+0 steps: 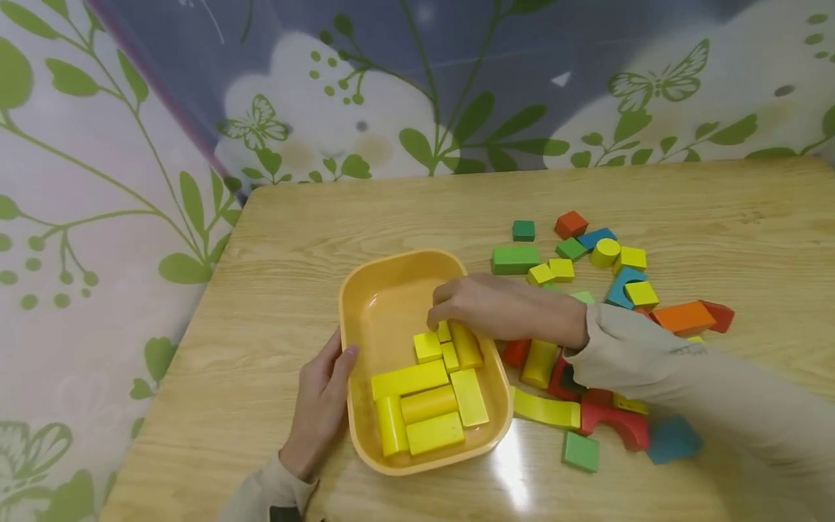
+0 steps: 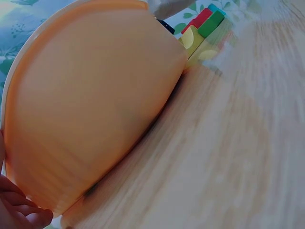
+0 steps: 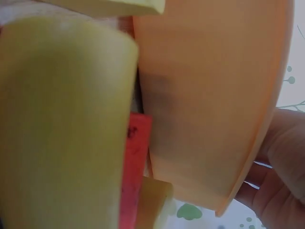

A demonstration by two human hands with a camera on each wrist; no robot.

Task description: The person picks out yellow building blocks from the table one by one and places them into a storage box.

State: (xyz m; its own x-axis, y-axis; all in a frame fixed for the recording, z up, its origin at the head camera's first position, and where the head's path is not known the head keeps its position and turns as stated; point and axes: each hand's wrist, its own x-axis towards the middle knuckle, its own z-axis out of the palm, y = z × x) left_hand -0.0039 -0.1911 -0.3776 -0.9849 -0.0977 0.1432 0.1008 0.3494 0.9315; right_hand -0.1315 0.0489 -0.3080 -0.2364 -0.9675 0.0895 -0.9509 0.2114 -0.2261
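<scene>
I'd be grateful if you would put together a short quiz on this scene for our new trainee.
1. True or false: every block visible in the tray is red.

2. In the head view, what does the left hand hold?
A) a green block
B) a blue block
C) the side of the tray

3. Short answer: which hand is over the tray, and can you tell whether it grips a block?

Key:
1. False; the tray shows yellow blocks.
2. C.
3. The right hand; its fingertips are partly hidden, so a grip cannot be confirmed.
</scene>
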